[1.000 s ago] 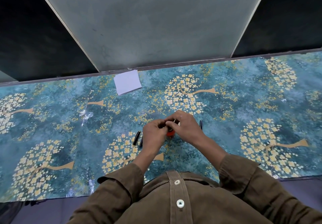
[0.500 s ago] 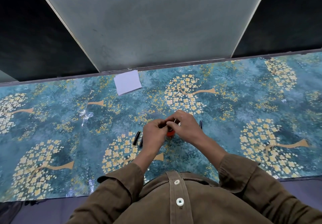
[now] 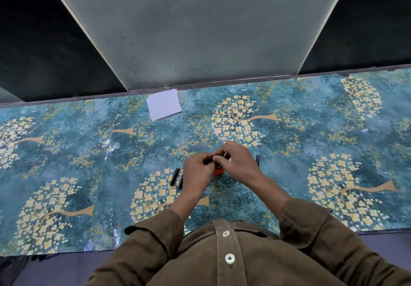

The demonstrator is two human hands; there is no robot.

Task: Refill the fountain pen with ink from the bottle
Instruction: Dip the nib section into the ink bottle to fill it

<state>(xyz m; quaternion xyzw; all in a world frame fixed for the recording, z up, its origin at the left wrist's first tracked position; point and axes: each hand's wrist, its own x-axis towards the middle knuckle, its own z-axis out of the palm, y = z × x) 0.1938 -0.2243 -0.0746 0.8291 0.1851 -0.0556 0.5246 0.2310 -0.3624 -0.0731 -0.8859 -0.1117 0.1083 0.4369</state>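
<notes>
Both hands bunched over the ink bottle, mid-refill.

Left hand (image 3: 196, 170) and right hand (image 3: 236, 164) meet fingertip to fingertip above the red-orange ink bottle (image 3: 218, 171) on the floral table cover (image 3: 66, 152), pinching something small between them; what exactly, cannot tell. Pen looks already dismantled: two dark pen parts (image 3: 176, 177) just left, another dark piece (image 3: 258, 160) right. Filling appears underway; reassembly and capping still left. White paper (image 3: 164, 105) lies well behind.

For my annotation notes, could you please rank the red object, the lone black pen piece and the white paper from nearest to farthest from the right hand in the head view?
1. Red object, just under the right hand.
2. Lone black pen piece, beside that hand's outer side.
3. White paper, at the table's far edge.
</notes>
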